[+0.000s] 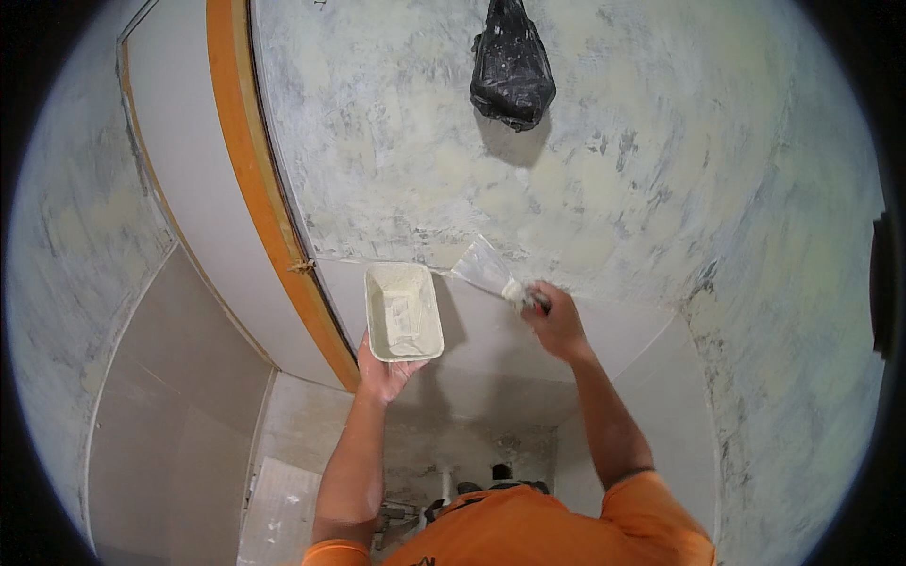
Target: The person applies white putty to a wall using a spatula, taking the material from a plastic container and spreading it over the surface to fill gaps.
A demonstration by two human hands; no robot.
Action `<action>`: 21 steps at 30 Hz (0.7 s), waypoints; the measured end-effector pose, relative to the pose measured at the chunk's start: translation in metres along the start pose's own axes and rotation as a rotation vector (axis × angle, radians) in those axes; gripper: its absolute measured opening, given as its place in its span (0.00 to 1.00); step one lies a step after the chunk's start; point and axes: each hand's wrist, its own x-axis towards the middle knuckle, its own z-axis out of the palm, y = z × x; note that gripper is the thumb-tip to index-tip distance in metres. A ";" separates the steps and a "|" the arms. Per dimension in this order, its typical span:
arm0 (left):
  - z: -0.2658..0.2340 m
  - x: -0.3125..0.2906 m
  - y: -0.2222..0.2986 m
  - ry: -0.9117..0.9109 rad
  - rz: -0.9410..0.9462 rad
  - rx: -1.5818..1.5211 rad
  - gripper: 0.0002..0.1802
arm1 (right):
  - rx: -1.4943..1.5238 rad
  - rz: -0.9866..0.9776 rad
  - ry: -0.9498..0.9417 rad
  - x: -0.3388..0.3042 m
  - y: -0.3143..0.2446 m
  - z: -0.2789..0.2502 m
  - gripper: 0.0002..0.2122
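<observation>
In my left hand is a cream-coloured rectangular tub, gripped from below at its near end. Pale plaster paste coats its inside walls and bottom. My right hand is closed round the handle of a putty knife. A lump of paste clings where the blade meets the handle. The wide blade points up and left, at the lower border of the patchy plastered wall, just right of the tub; whether it touches the wall I cannot tell.
An orange wooden door frame edges a white door panel on the left. A black plastic bag hangs on the wall above. Smooth light panels line the lower wall. A pale board stands at the lower left.
</observation>
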 end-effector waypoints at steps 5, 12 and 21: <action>-0.021 0.003 0.015 0.064 0.028 -0.026 0.36 | -0.377 0.005 0.059 0.074 0.004 0.021 0.14; -0.020 0.005 0.009 0.076 0.030 -0.007 0.36 | -0.466 0.238 0.219 0.092 0.073 0.031 0.18; -0.022 0.012 0.011 0.172 0.029 -0.004 0.36 | -0.325 0.308 0.376 0.025 0.082 0.066 0.19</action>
